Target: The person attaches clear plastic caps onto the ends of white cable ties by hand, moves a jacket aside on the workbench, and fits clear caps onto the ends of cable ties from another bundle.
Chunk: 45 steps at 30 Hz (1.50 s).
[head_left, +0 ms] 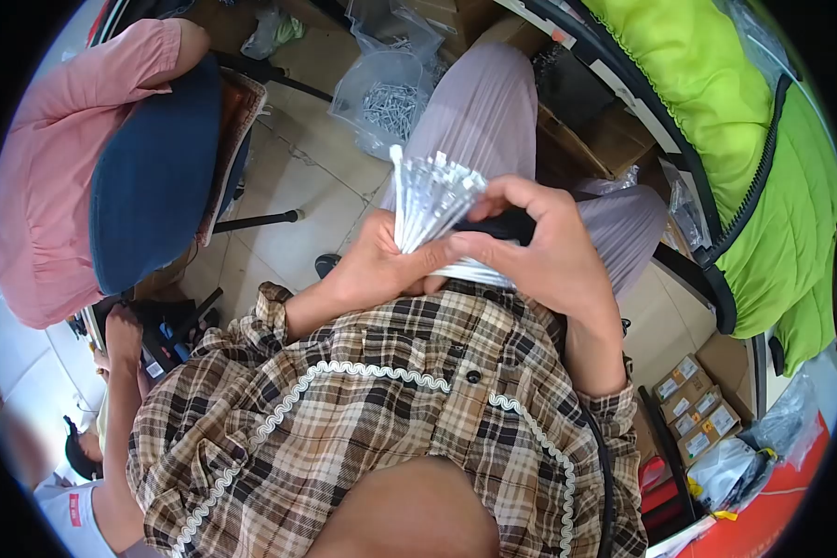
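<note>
Above my lap, my left hand (381, 270) is wrapped round a bundle of thin white strips (423, 209), whose metallic-looking ends fan out upward. My right hand (539, 242) is at the bundle's right side, its thumb against the lower part beside my left thumb and its index finger curled near the upper ends. The lower part of the bundle shows below my thumbs, pointing right. What the right fingertips pinch is too small to make out.
A clear plastic bag (386, 107) of small metal parts lies beyond my knees. A person in pink sits by a blue chair back (158, 177) at left. Green fabric (763, 167) hangs at right, above small cartons (697, 409). Other people are at lower left.
</note>
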Motion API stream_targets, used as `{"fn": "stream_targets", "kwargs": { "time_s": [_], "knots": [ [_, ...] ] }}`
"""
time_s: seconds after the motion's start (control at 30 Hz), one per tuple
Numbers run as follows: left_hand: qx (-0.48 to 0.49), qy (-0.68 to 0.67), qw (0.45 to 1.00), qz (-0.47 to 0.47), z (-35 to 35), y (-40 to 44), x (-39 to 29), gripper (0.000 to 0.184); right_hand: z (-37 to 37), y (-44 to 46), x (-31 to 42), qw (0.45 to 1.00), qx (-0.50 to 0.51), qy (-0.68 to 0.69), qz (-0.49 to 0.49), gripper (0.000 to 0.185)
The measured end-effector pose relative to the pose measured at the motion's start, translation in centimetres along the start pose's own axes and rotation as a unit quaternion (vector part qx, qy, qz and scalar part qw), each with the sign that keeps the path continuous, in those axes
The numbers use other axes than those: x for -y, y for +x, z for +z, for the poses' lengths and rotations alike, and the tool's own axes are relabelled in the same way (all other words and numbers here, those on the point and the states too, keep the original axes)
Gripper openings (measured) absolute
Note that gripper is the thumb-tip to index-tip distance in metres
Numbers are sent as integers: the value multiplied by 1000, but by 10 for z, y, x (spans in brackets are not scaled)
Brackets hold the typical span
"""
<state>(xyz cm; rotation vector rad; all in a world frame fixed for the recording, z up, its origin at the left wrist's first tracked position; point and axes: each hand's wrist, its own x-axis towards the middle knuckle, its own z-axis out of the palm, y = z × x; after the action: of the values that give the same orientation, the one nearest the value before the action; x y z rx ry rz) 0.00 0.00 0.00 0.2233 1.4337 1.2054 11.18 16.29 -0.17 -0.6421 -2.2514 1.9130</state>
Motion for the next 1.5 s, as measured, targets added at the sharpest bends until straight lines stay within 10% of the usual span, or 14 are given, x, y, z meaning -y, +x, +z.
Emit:
{"fn": "stream_targets", "kwargs": {
  "time_s": [0.3, 0.97, 1.5],
  "knots": [
    [42, -23, 999, -5, -1, -1, 7, 20, 3, -2, -21, 978, 50, 196, 60, 11],
    [65, 54, 996, 35, -1, -3, 14, 11, 2, -9, -21, 997, 32, -73, -20, 12],
    [69, 50, 996, 39, 0, -3, 11, 25, 0, 0, -16, 990, 91, 103, 32, 15]
  ]
}}
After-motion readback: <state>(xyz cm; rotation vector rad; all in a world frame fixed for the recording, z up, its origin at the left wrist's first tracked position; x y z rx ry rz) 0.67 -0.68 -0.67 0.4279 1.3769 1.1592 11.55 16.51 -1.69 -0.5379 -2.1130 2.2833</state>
